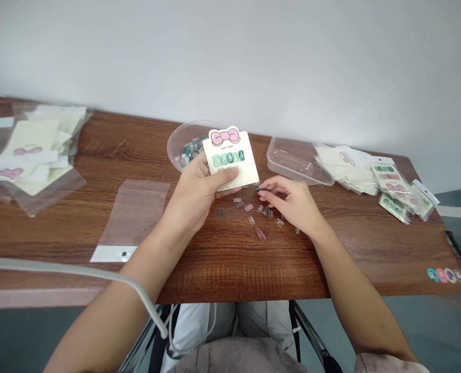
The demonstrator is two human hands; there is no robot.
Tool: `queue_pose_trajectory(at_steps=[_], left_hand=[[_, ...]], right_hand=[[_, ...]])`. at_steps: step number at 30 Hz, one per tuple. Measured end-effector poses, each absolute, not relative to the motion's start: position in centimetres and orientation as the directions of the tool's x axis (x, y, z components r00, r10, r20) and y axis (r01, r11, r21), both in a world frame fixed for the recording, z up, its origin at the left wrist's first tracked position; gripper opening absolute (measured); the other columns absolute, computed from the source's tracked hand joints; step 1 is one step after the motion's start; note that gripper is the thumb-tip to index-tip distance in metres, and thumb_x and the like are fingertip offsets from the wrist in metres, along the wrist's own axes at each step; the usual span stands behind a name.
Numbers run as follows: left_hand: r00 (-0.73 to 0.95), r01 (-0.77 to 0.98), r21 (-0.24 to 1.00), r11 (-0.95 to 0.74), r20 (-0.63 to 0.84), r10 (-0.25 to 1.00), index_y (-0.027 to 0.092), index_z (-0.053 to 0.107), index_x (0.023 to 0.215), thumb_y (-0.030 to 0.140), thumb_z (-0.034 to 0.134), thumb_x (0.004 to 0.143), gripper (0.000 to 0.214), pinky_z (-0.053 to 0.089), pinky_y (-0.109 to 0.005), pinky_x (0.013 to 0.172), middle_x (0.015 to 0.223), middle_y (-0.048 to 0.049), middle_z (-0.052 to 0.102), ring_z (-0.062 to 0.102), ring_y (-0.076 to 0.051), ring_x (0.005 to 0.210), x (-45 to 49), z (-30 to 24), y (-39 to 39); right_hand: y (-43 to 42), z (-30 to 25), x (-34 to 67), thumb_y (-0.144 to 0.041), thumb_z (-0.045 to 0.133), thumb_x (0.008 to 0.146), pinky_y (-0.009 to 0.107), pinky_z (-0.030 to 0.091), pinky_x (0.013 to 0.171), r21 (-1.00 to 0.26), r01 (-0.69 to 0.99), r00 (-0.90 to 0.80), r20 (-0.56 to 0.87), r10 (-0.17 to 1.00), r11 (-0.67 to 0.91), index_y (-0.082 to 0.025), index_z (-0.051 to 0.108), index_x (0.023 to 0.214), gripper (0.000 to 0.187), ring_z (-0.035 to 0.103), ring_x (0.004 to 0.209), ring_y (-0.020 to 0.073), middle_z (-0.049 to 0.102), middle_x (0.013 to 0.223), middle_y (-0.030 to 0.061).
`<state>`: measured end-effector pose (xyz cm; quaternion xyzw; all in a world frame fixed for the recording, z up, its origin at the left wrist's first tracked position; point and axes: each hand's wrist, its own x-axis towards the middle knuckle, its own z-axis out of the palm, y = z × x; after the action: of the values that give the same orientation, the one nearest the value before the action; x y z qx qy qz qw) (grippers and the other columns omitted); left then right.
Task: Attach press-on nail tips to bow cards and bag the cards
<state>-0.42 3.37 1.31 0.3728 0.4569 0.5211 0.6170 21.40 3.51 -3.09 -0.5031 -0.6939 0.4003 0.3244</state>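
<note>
Our left hand [193, 194] grips a stiff cream card [230, 165] die-cut with a pink bow at its top, the thumb pressed across its lower face and the fingers curled behind it. Glossy green press-on nails sit in rows on the card, and the thumb covers part of the lower row. Our right hand [290, 199], just beside the card's lower corner, pinches a small dark green press-on nail [258, 189] between its fingertips, with the other fingers gently curved.

Below and between our hands lie loose press-on nails [254, 217] on the wood-grain surface [230, 264], small, flat and translucent, most of them pale or pinkish. One longer pink nail [260, 233] lies just below our right hand. Beyond the card, past our left hand, a round clear plastic container [178, 147] holds a heap of green and grey nails. Beyond our right hand stands a rectangular clear plastic tray [296, 161].

Farther right of that hand, cream cards [343, 168] lie in a loose stack beside sealed, filled packs [393, 192]. Left of our left hand lies a flat, clear plastic bag [133, 212] with a punched white header. Farther left, a slippery pile of similar bags and cards [36, 155] spreads over the surface. A smooth white cable [98, 274] lies across our left forearm.
</note>
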Motion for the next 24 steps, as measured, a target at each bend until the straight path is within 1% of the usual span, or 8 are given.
queue_pose_trajectory(at_steps=[4, 8, 12, 15, 17, 19, 21, 24], left_hand=[[0.031, -0.309, 0.934, 0.181, -0.180, 0.983, 0.018, 0.070, 0.109, 0.022, 0.085, 0.072, 0.040, 0.064, -0.034, 0.079, 0.112, -0.0077, 0.079, 0.073, -0.027, 0.103, -0.39, 1.29, 3.36], [0.033, -0.311, 0.933, 0.183, -0.181, 0.983, 0.019, 0.071, 0.110, 0.024, 0.087, 0.070, 0.043, 0.064, -0.034, 0.078, 0.113, -0.0072, 0.079, 0.074, -0.027, 0.103, -0.38, 1.31, 3.33], [0.036, -0.304, 0.934, 0.186, -0.183, 0.982, 0.019, 0.070, 0.110, 0.024, 0.087, 0.070, 0.044, 0.064, -0.035, 0.080, 0.113, -0.0074, 0.079, 0.073, -0.028, 0.105, -0.36, 1.31, 3.34], [0.036, -0.308, 0.934, 0.182, -0.180, 0.983, 0.018, 0.070, 0.109, 0.023, 0.087, 0.070, 0.042, 0.064, -0.034, 0.080, 0.112, -0.0079, 0.079, 0.073, -0.028, 0.105, -0.37, 1.24, 3.40], [0.035, -0.311, 0.933, 0.182, -0.180, 0.983, 0.017, 0.069, 0.109, 0.023, 0.087, 0.070, 0.042, 0.063, -0.033, 0.078, 0.111, -0.0079, 0.079, 0.073, -0.027, 0.104, -0.38, 1.17, 3.44], [0.038, -0.307, 0.934, 0.182, -0.179, 0.983, 0.017, 0.069, 0.110, 0.023, 0.086, 0.071, 0.043, 0.064, -0.032, 0.078, 0.111, -0.0078, 0.078, 0.073, -0.026, 0.102, -0.40, 1.10, 3.48], [0.041, -0.299, 0.937, 0.179, -0.175, 0.984, 0.017, 0.069, 0.112, 0.023, 0.085, 0.072, 0.044, 0.064, -0.033, 0.078, 0.112, -0.0078, 0.078, 0.073, -0.026, 0.102, -0.43, 1.04, 3.50], [0.044, -0.289, 0.942, 0.172, -0.167, 0.985, 0.018, 0.068, 0.114, 0.023, 0.083, 0.073, 0.044, 0.064, -0.034, 0.080, 0.112, -0.0083, 0.078, 0.073, -0.027, 0.103, -0.46, 0.98, 3.49]], right_hand=[[3.59, -3.06, 21.48, -0.029, 0.073, 0.092, 0.035, 0.058, 0.076, -0.817, 0.517, -0.294, 0.110, 0.949, 0.255, -0.023, 0.077, 0.100, 0.011, 0.074, 0.079, 0.0177, 0.079, 0.088, 0.0015], [3.61, -2.82, 21.39, -0.027, 0.072, 0.094, 0.033, 0.054, 0.074, -0.760, 0.567, -0.335, 0.140, 0.932, 0.318, -0.023, 0.078, 0.099, 0.009, 0.071, 0.072, 0.0157, 0.078, 0.085, 0.0002], [3.69, -2.78, 21.33, -0.030, 0.074, 0.094, 0.030, 0.049, 0.068, -0.742, 0.591, -0.336, 0.130, 0.933, 0.316, -0.022, 0.078, 0.101, 0.011, 0.063, 0.061, 0.0130, 0.072, 0.073, -0.0036], [3.75, -2.90, 21.36, -0.033, 0.077, 0.092, 0.029, 0.048, 0.066, -0.749, 0.594, -0.337, 0.100, 0.936, 0.294, -0.021, 0.077, 0.096, 0.013, 0.063, 0.060, 0.0130, 0.070, 0.069, -0.0044], [3.75, -2.91, 21.39, -0.033, 0.077, 0.091, 0.030, 0.049, 0.067, -0.752, 0.595, -0.347, 0.078, 0.935, 0.284, -0.022, 0.078, 0.094, 0.011, 0.065, 0.062, 0.0137, 0.073, 0.073, -0.0031], [3.72, -2.84, 21.39, -0.029, 0.077, 0.091, 0.030, 0.052, 0.071, -0.747, 0.598, -0.365, 0.069, 0.929, 0.290, -0.023, 0.079, 0.096, 0.007, 0.069, 0.070, 0.0150, 0.078, 0.084, -0.0007], [3.69, -2.72, 21.37, -0.024, 0.076, 0.091, 0.032, 0.054, 0.076, -0.739, 0.604, -0.383, 0.060, 0.922, 0.299, -0.025, 0.080, 0.100, 0.010, 0.072, 0.078, 0.0167, 0.081, 0.094, 0.0011], [3.67, -2.50, 21.35, -0.021, 0.076, 0.091, 0.034, 0.056, 0.080, -0.731, 0.614, -0.387, 0.049, 0.921, 0.297, -0.026, 0.081, 0.105, 0.016, 0.074, 0.083, 0.0188, 0.081, 0.097, 0.0014]])
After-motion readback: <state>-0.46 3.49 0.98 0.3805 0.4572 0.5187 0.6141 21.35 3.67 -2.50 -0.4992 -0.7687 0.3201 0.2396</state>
